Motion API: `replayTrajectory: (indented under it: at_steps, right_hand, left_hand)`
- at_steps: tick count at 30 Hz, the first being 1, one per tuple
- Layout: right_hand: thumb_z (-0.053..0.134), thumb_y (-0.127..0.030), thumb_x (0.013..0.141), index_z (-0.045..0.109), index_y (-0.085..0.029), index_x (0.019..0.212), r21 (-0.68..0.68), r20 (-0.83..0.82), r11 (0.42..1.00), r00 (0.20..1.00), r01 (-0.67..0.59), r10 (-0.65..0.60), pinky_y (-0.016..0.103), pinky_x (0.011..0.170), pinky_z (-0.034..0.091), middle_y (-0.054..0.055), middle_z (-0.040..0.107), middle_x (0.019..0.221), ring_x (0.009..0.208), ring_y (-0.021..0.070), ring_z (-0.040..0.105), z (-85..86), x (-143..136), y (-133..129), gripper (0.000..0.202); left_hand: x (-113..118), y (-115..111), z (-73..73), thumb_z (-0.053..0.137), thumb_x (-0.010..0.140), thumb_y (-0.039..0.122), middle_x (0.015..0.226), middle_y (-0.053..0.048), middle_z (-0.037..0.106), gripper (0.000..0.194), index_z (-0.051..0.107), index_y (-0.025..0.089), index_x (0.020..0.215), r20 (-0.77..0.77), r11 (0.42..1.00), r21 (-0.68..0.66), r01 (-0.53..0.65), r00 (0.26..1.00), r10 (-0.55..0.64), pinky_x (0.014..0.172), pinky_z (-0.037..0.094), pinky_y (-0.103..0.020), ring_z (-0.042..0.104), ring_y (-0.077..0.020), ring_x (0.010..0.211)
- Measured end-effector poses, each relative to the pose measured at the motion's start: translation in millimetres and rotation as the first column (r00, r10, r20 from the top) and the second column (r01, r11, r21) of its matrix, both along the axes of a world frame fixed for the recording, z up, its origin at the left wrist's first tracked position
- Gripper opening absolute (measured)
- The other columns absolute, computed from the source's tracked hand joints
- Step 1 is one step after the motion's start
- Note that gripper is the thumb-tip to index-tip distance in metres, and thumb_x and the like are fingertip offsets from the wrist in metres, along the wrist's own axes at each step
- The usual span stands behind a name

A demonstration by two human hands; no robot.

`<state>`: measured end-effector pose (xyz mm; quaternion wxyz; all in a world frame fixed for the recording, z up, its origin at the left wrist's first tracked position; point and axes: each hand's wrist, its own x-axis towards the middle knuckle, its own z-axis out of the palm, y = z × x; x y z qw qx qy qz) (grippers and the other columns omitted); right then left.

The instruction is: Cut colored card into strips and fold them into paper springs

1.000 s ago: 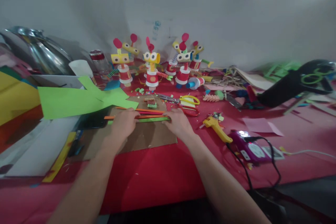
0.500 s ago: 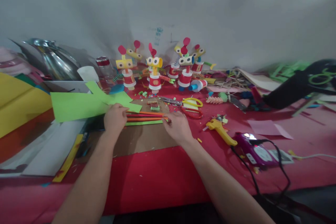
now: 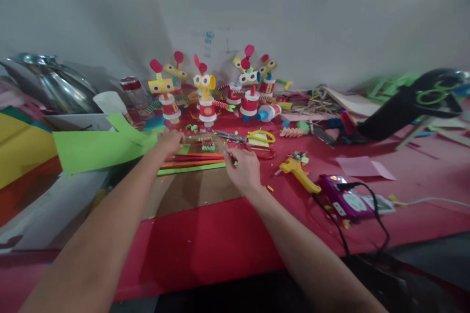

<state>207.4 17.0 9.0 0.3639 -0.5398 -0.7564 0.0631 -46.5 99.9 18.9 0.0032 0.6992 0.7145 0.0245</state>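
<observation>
Several orange, red and green paper strips (image 3: 198,160) lie side by side on a brown cardboard sheet (image 3: 191,190). At their right ends is my right hand (image 3: 243,168), its fingers curled and pinched where the strips run into it. My left hand (image 3: 171,143) is bent over the right end of a bright green paper sheet (image 3: 86,149), fingers closed on it; the fingertips are partly hidden. Just beyond the strips sits a small folded red-and-green paper spring (image 3: 207,144). Scissors (image 3: 244,138) with yellow and red handles lie beyond my right hand.
Paper-cup figures (image 3: 207,107) stand along the grey partition (image 3: 312,29). To the right are a yellow glue gun (image 3: 299,174), a purple power box (image 3: 347,198) with cables and pink paper (image 3: 363,167). A metal jug (image 3: 58,83) and white cup (image 3: 112,105) stand at left.
My left hand has moved from the strips' left ends up and away onto the green sheet. My right hand stays at the strips' right ends. The view has shifted slightly right.
</observation>
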Motion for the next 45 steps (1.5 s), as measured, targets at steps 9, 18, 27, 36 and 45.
replayTrajectory:
  at_steps: [9,18,27,36,45]
  right_hand:
    - [0.045,-0.031,0.094,0.068,-0.022,0.087,0.069,-0.234,0.998,0.972,0.0,0.016,0.033,0.08,0.042,0.005,0.068,0.077,0.078,0.02,0.06,1.0,2,0,0.025]
    - [0.058,-0.025,0.088,0.05,-0.023,0.135,0.293,-0.063,0.876,0.906,-0.383,0.418,0.042,0.093,0.046,0.012,0.057,0.128,0.114,0.0255,0.054,23.2,22,-33,0.048]
    - [0.053,-0.013,0.087,0.064,-0.018,0.114,0.149,0.253,0.865,0.864,-0.479,0.435,0.039,0.085,0.048,0.012,0.067,0.107,0.099,0.0245,0.057,-17.1,54,-54,0.03]
    - [0.05,-0.014,0.093,0.068,-0.017,0.088,0.335,0.379,0.86,0.891,-0.385,0.252,0.033,0.073,0.038,0.007,0.069,0.084,0.081,0.0193,0.055,-16.2,63,-49,0.018]
    - [0.054,-0.014,0.089,0.066,-0.018,0.084,0.135,0.392,0.864,0.827,-0.486,0.404,0.032,0.08,0.036,0.006,0.068,0.092,0.09,0.0194,0.053,-20.8,62,-50,0.013]
  left_hand:
    - [-8,-26,67.0,0.047,0.088,0.02,0.084,-0.007,0.065,0.02,0.066,0.018,0.094,-0.192,0.949,0.278,0.148,0.977,-0.096,0.093,0.033,-0.051,0.06,-0.0262,0.094]
    - [99,-158,72.1,0.034,0.091,0.009,0.095,-0.008,0.068,0.033,0.057,0.025,0.109,-0.26,0.759,0.523,0.388,0.921,-0.291,0.092,0.028,-0.051,0.056,-0.0254,0.101]
    - [136,-187,-5.3,0.043,0.087,0.003,0.067,-0.003,0.061,0.022,0.059,0.018,0.086,-0.28,0.712,0.513,0.479,0.878,-0.389,0.072,0.033,-0.038,0.054,-0.0174,0.069]
    - [133,-188,-9.1,0.047,0.09,0.01,0.083,-0.004,0.067,0.019,0.063,0.017,0.096,-0.355,0.683,0.523,0.51,0.859,-0.37,0.081,0.036,-0.038,0.057,-0.0179,0.08]
    - [89,-203,-19.3,0.047,0.087,0.007,0.098,-0.006,0.071,0.032,0.065,0.015,0.113,-0.325,0.715,0.364,0.597,0.801,-0.503,0.081,0.04,-0.037,0.06,-0.0212,0.087]
